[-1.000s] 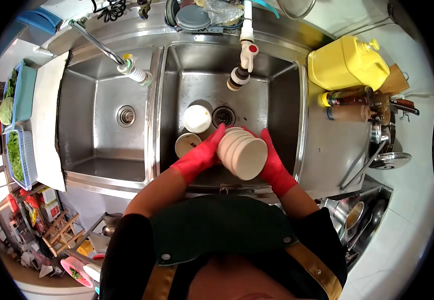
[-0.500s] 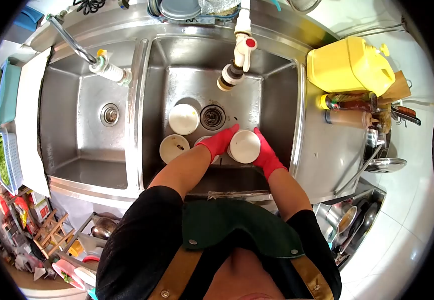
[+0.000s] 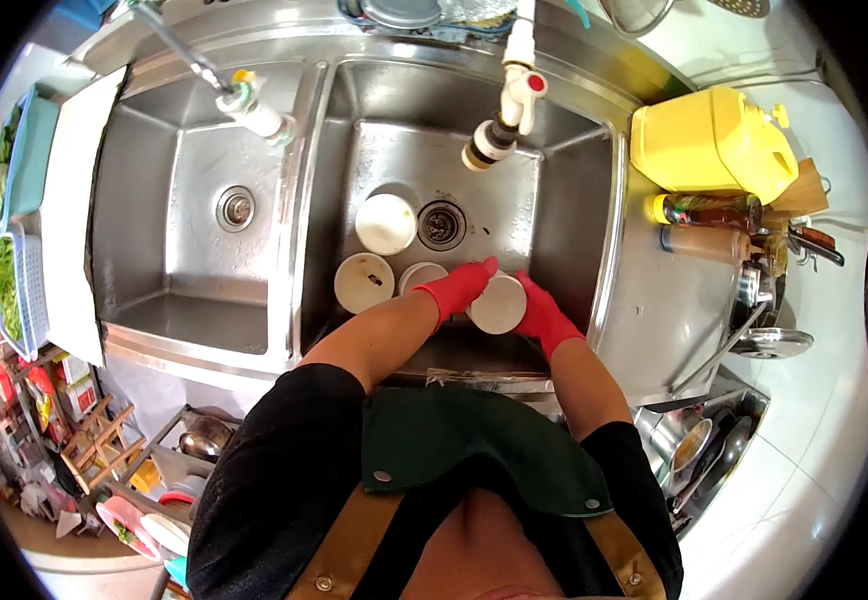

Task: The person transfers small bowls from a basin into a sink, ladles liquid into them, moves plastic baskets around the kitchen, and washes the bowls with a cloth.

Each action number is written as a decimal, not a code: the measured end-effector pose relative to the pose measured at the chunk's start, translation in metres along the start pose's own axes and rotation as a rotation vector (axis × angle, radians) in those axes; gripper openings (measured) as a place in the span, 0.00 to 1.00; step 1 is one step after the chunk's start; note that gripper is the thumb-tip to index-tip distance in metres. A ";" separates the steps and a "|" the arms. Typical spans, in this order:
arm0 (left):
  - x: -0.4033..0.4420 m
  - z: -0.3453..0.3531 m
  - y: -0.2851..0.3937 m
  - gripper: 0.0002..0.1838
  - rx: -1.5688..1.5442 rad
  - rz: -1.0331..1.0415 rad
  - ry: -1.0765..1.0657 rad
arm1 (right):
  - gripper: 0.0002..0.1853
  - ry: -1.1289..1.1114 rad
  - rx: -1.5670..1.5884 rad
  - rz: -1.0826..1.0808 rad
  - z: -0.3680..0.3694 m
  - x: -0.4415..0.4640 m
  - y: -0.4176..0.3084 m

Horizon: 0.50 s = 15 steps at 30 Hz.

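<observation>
Low in the right-hand sink basin (image 3: 574,200), a white bowl stack (image 3: 498,304) stands between my hands. My left hand (image 3: 461,288), in a red glove, rests against its left side, fingers together. On its right side is my right hand (image 3: 544,312), also gloved in red, with the fingers round the edge. Left of them a white bowl (image 3: 422,277) is partly hidden by my left hand. Beside it sits a bowl with dark bits inside (image 3: 364,284), and above that another white bowl (image 3: 386,224) near the drain (image 3: 441,225).
A white tap (image 3: 504,125) with a red-marked valve hangs over this basin. The left basin (image 3: 209,230) has its own tap (image 3: 254,110). A yellow jug (image 3: 709,145) and bottles (image 3: 709,243) stand on the right counter. Baskets of greens (image 3: 19,290) are at the far left.
The bowl stack, earlier held tilted up in both hands, has come down into the basin. A bowl left of my left hand now shows. The camera view has shifted slightly.
</observation>
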<state>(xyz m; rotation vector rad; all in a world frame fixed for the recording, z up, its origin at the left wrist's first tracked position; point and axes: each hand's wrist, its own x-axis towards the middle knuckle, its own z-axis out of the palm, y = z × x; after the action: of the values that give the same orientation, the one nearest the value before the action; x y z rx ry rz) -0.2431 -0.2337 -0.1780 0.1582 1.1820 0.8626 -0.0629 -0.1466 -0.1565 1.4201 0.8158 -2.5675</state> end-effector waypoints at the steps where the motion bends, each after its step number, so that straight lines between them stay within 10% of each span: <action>1: 0.000 0.000 -0.004 0.32 0.036 0.030 0.018 | 0.40 0.000 0.291 0.153 -0.002 0.004 0.001; 5: 0.014 -0.002 -0.016 0.27 0.503 0.510 0.059 | 0.42 0.533 -0.250 0.022 0.035 -0.029 -0.029; 6: -0.001 -0.007 -0.008 0.27 0.537 0.549 0.065 | 0.35 0.565 -0.843 -0.251 -0.018 0.000 -0.015; 11: -0.171 -0.073 0.037 0.27 0.364 0.656 0.105 | 0.28 0.239 -0.678 -0.673 0.148 -0.096 -0.057; 15: -0.360 -0.160 0.003 0.28 0.093 0.811 0.334 | 0.28 0.188 -0.706 -0.602 0.255 -0.092 -0.041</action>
<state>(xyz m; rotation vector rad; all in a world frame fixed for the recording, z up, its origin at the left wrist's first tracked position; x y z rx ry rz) -0.4204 -0.5206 0.0257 0.6168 1.4915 1.5851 -0.2183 -0.2537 0.0427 1.3023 2.1799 -2.0695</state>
